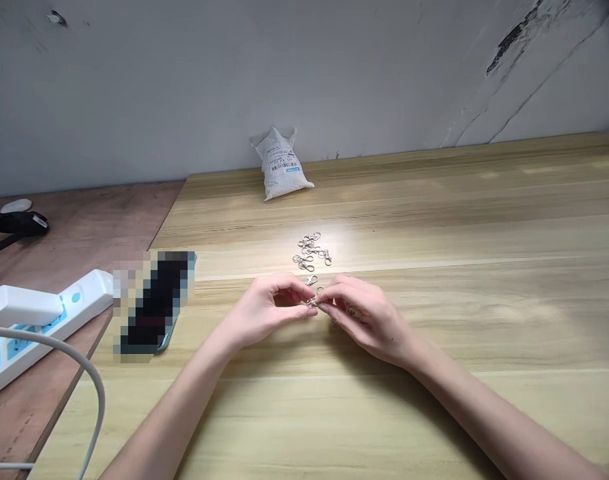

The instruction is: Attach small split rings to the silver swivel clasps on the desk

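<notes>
Between my fingertips is a small metal lobster clasp point(312, 303), partly covered by the fingers. My left hand point(274, 307) pinches it from the left with thumb and forefinger. From the right, my right hand point(361, 313) pinches at the same piece; a bit of metal also shows under its curled fingers. A single lobster clasp point(311, 281) lies just beyond the fingertips. Farther off, several more silvery clasps with rings point(313, 251) lie in a loose cluster on the wooden table point(409, 413).
A white labelled plastic packet point(283, 167) stands near the wall. On the left are a blurred-out phone point(157, 303), a white power strip point(84, 297), a grey cable point(97, 393) looping over the table edge, and a black plug or cable end point(29, 224).
</notes>
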`<state>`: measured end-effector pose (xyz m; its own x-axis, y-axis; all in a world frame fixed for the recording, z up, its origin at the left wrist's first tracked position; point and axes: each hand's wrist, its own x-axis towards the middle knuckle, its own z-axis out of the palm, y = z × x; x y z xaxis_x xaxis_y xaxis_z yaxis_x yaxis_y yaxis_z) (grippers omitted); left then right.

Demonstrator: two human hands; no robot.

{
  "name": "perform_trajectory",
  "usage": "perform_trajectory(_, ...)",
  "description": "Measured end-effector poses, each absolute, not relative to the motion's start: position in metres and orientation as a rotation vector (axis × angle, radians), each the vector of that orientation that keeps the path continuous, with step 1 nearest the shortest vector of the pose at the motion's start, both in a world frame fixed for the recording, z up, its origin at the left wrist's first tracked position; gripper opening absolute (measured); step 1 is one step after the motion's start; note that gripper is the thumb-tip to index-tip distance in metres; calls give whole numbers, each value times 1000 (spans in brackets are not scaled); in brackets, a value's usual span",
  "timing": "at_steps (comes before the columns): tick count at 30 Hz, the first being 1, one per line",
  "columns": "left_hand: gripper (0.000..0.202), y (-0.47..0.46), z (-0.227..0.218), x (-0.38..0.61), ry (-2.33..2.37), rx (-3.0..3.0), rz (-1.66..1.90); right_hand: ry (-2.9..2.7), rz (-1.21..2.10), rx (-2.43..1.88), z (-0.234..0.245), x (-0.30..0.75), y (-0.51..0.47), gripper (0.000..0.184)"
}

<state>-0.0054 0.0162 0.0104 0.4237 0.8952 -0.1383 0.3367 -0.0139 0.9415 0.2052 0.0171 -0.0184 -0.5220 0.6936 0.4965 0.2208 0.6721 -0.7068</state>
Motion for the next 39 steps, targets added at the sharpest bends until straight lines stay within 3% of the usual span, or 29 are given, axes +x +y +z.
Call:
perform_trajectory(19, 26, 18, 13, -9, 1050, 1405, 415, -2051, 799, -686, -16, 205, 15, 14)
perform_trajectory(39, 21, 18, 12, -8, 982, 1286, 491, -2082, 795, -679, -17, 204, 14, 11)
